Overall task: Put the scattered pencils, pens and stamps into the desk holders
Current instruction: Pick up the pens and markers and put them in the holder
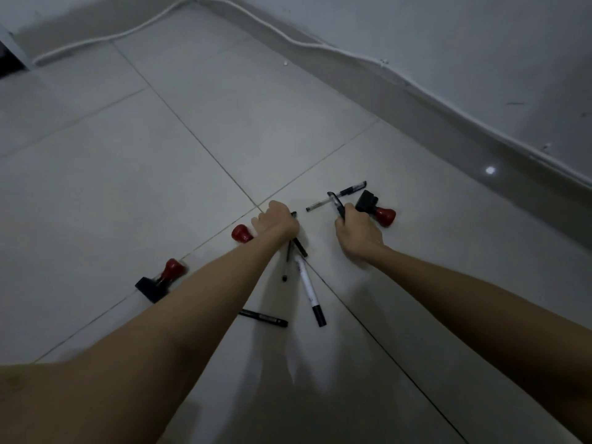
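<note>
**Pens and stamps scattered on a tiled floor**

I am looking down at a pale grey tiled floor (198,193) in dim light, with dark grout lines running across it.

Nearest me lies a black marker (263,318), partly hidden under my left forearm. Just beyond it a white marker with a black cap (309,290) points back towards me. To the left a red-handled stamp (161,280) lies on its side, its black base nearer me.

My left hand (276,220) is clenched around thin black pens (294,248), whose ends stick out below my wrist. A second red stamp handle (242,233) shows just beside that hand; its base is hidden behind my arm.

My right hand (358,233) grips a black pen (337,204), which rises from my fingers. It crosses over a clear pen with a black cap (336,196) lying on the floor. Just to the right lies a third stamp (375,207), black base and red handle.

Farthest away, a white cable (320,45) runs along the foot of the wall (448,33).
</note>
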